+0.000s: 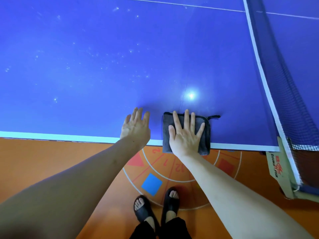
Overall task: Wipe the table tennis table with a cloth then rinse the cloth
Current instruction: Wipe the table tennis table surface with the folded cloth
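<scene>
A folded dark grey cloth lies on the blue table tennis table at its near white edge, its lower end hanging slightly over that edge. My right hand presses flat on the cloth with fingers spread and straight. My left hand rests flat on the bare table just left of the cloth, fingers straight, holding nothing. Many small pale specks dot the table surface to the left and centre.
The net with its white top band runs along the right, clamped by a post bracket at the table corner. Below the table edge lies an orange floor with painted circles and numbers, where my sandalled feet stand.
</scene>
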The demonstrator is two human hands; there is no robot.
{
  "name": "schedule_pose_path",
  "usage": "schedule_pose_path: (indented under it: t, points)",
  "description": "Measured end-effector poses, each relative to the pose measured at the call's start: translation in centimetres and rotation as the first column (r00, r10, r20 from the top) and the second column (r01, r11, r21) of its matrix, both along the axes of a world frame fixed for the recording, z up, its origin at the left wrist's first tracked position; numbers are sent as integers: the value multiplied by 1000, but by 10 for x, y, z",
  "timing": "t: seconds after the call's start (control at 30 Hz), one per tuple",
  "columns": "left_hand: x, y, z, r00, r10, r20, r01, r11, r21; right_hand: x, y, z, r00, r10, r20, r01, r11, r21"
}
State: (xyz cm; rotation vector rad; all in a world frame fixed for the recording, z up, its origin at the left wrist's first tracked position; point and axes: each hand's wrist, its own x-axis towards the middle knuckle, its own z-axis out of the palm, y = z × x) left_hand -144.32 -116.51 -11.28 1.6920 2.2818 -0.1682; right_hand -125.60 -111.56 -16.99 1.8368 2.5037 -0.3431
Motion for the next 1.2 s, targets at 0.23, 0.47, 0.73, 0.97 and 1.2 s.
schedule_pose_path:
  t: [0.23, 0.47, 0.73, 0.97, 1.2]
  points:
    - [-23, 48, -2, 999, -35, -28, 35, 999, 0, -38, 71, 3, 1000, -11, -5, 11, 1000, 11]
    - [-54, 139, -2, 996, -38, -81, 35, 999, -36, -86, 170, 6, 1000, -16, 10, 16, 1000, -7]
    - [-105, 292, -5, 993, 19, -115, -23, 999, -37, -159, 337, 1, 1000, -11, -10, 11, 1000, 7]
    - [-156, 413, -8, 987, 68, -142, -77, 995, -57, -215, 466, -3, 999, 25, -30, -24, 1000, 7]
    - [-180, 449, -17, 993, 82, -82, -92, 989, -119, -262, 569, -1, 997, 21, -78, -21, 1000, 8]
